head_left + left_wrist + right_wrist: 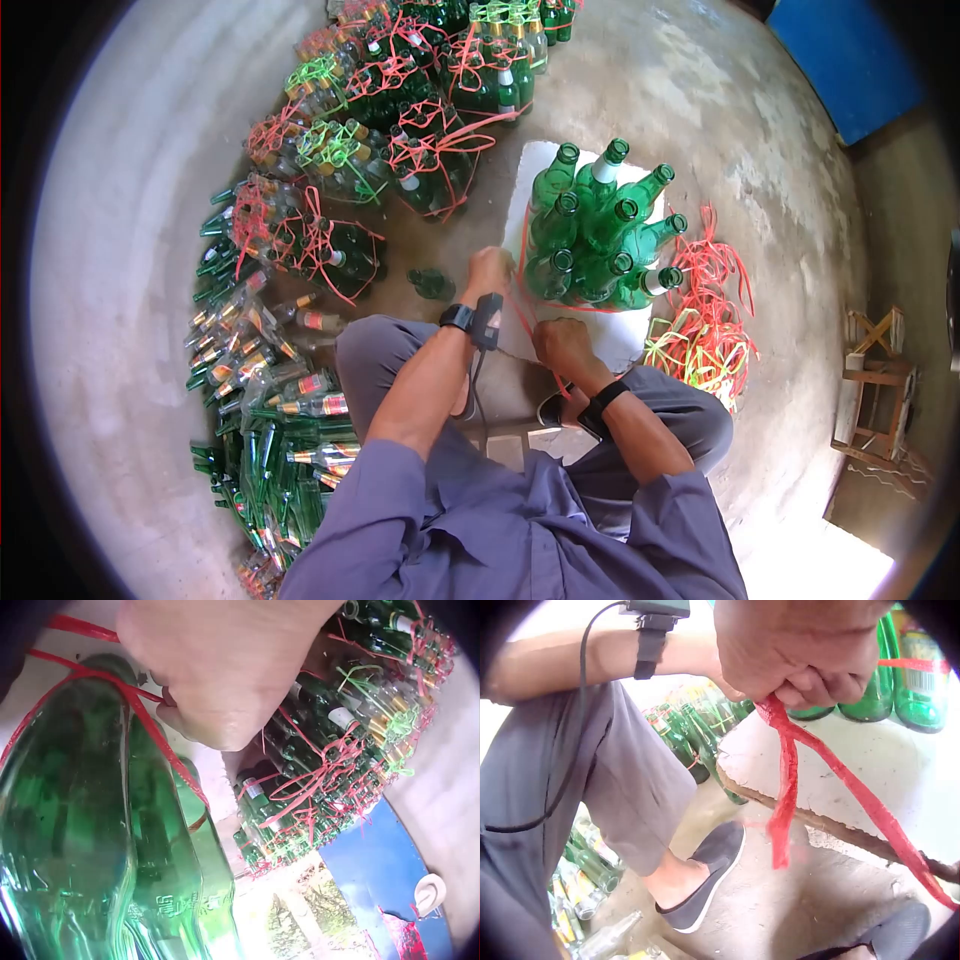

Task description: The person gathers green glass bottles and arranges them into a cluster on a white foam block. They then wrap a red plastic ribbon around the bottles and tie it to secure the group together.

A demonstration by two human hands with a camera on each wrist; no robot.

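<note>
A cluster of green glass bottles point(553, 233) stands upright on a white slab point(622, 335). Red plastic strap point(161, 742) passes around the cluster low down. At the slab's left edge, beside the bottles, my left hand point(490, 272) grips the strap with curled fingers. My right hand point(563, 345) is closer to my body, over the near part of the slab. Its fingers are curled tightly round the red strap point(784, 787), and two tails hang below the fist in the right wrist view.
Tied bundles of bottles point(430, 170) stand at the back left. Loose bottles point(270, 450) lie heaped along my left, and a dark green bottle point(432, 284) is near my left knee. Red and green straps point(710, 310) are piled right of the slab. A wooden stool point(878, 400) stands far right.
</note>
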